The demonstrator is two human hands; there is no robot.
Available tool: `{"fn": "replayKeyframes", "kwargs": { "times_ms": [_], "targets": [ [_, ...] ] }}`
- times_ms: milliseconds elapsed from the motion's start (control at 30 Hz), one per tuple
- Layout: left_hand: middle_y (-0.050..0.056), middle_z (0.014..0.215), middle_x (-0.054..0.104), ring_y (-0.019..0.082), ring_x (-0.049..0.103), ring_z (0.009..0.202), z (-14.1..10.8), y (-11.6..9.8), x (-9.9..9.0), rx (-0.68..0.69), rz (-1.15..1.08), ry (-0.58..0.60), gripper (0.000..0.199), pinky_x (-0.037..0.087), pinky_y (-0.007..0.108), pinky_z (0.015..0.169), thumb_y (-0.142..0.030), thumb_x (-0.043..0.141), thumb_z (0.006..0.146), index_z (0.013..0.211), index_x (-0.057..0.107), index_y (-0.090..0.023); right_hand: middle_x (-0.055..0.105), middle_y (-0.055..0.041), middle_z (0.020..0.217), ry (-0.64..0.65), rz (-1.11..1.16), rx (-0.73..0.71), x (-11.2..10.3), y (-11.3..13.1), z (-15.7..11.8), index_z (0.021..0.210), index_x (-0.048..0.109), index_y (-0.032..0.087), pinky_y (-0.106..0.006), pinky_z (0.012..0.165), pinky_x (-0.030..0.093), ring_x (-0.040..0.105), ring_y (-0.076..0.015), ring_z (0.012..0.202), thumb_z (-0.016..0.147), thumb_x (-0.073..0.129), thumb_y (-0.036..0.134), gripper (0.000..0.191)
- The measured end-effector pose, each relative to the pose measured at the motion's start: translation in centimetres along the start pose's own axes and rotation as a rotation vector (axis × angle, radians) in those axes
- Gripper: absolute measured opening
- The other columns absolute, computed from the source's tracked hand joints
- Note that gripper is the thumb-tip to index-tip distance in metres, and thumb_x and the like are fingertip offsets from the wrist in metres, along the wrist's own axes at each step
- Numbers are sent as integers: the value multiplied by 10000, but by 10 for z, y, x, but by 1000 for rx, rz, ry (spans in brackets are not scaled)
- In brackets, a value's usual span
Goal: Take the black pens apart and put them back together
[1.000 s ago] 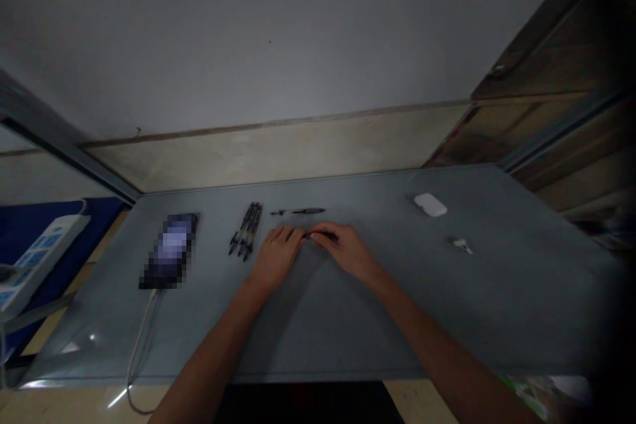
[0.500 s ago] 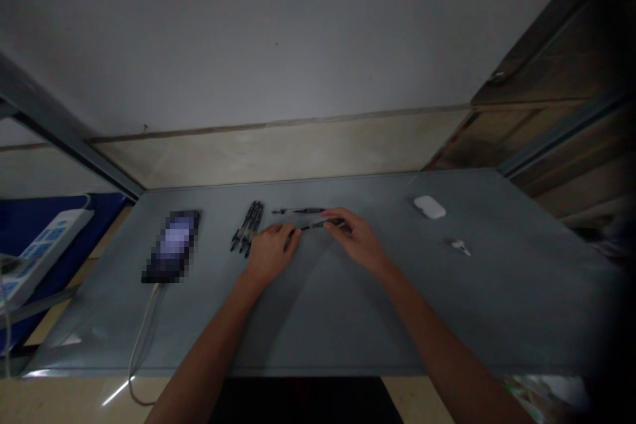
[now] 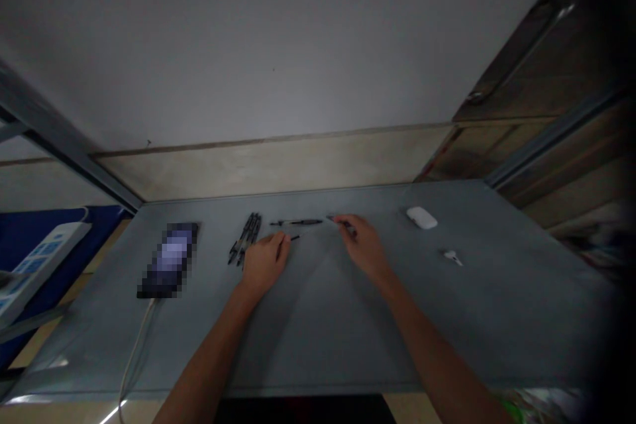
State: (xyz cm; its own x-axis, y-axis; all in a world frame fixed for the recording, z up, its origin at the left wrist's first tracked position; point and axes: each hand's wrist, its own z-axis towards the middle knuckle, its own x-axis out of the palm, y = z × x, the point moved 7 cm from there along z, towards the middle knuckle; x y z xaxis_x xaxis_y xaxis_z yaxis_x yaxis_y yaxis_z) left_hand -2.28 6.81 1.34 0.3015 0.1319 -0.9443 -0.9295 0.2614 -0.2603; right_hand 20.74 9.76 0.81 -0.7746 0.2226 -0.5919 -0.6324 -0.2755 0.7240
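Observation:
My left hand (image 3: 265,257) is closed on a thin pen part (image 3: 295,237), whose dark end with a faint pale tip sticks out past the fingertips. Most of that part is hidden by the fingers. My right hand (image 3: 364,243) pinches another dark pen part (image 3: 332,218), pointing left, with a gap between the two pieces. Just beyond the hands, a black pen (image 3: 298,222) with a clear section lies flat, roughly crosswise. Several similar pens (image 3: 247,235) lie side by side in a slanted bunch, partly behind my left hand.
On the grey table (image 3: 318,331), a phone (image 3: 169,258) with a cable (image 3: 133,358) lies at the left. A white earbud case (image 3: 422,217) and a small white earbud (image 3: 453,256) lie at the right. A power strip (image 3: 42,265) sits beyond the left edge. A wall (image 3: 278,169) rises behind.
My hands have moved apart, and the pen held between them is now in two separate pieces. The view has tilted slightly upward, so the table sits lower.

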Motion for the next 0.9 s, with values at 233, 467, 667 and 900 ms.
{"fn": "replayKeyframes", "kwargs": {
  "times_ms": [233, 467, 667, 900],
  "targets": [
    [67, 770, 723, 195, 678, 685, -1, 0, 1, -14, -21, -8, 411, 351, 265, 579, -420, 365, 1038, 858, 647, -181, 659, -97, 1277, 96, -297, -64, 13, -3, -5, 1213, 682, 225, -502, 1004, 416, 558, -302, 1185, 928, 498, 199, 340],
    [62, 740, 729, 187, 671, 639, -3, 0, -2, -44, 52, -14, 444, 311, 268, 548, -466, 355, 1037, 856, 653, -191, 702, -130, 1170, 3, -89, -38, 6, 14, -6, 1192, 695, 208, -477, 986, 439, 612, -297, 1114, 976, 476, 353, 340],
    [68, 744, 735, 205, 685, 658, -3, -6, 0, -23, 48, 24, 479, 300, 270, 542, -517, 350, 1026, 857, 663, -195, 721, -74, 831, 373, 561, 121, 44, 35, -23, 1192, 673, 213, -320, 645, 489, 672, -209, 761, 1012, 364, 544, 488],
    [65, 751, 734, 206, 689, 674, -5, -12, 7, 32, 49, 94, 498, 317, 267, 539, -538, 351, 1020, 837, 662, -194, 670, -35, 735, 529, 746, 176, 64, 43, -34, 1054, 704, 182, -281, 595, 432, 583, -149, 631, 938, 522, 592, 463]
  ]
}}
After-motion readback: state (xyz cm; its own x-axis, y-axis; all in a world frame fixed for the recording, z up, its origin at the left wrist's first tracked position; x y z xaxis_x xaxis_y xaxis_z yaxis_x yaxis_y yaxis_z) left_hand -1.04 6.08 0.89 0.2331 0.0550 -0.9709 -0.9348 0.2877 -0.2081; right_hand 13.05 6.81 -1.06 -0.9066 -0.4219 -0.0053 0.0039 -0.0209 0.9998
